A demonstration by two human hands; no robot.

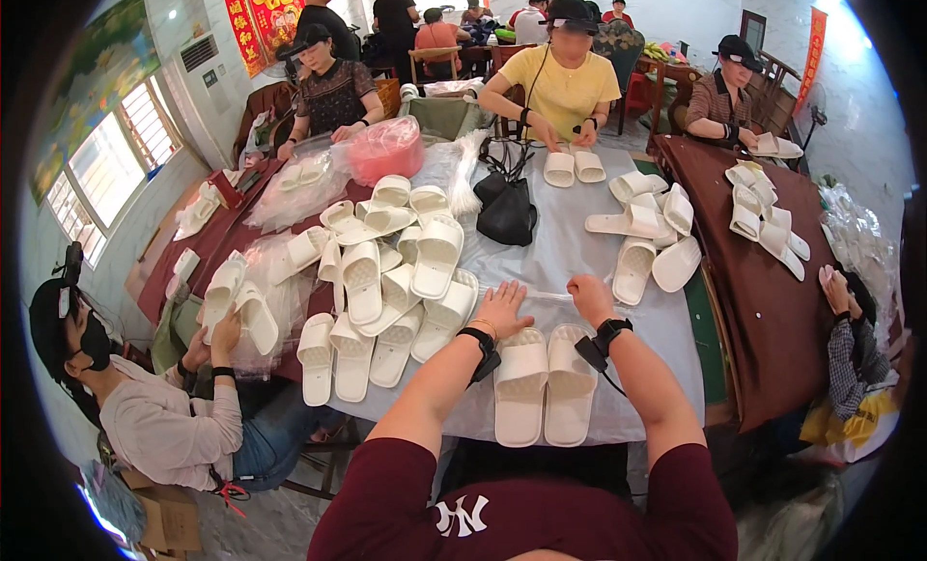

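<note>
While hands (546,305) press bag (541,297), slippers (546,387) below

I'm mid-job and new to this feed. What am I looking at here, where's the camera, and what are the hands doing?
It is one wide, bent picture from a camera on a worker's head, looking down. There is no machine, only two bare hands with black wrist straps. The left hand lies flat and the right hand is loosely curled, both on a clear plastic bag just beyond a pair of white slippers. Neither hand grips a slipper. A heap of slippers lies to the left on the grey table, where other people sit.
</note>
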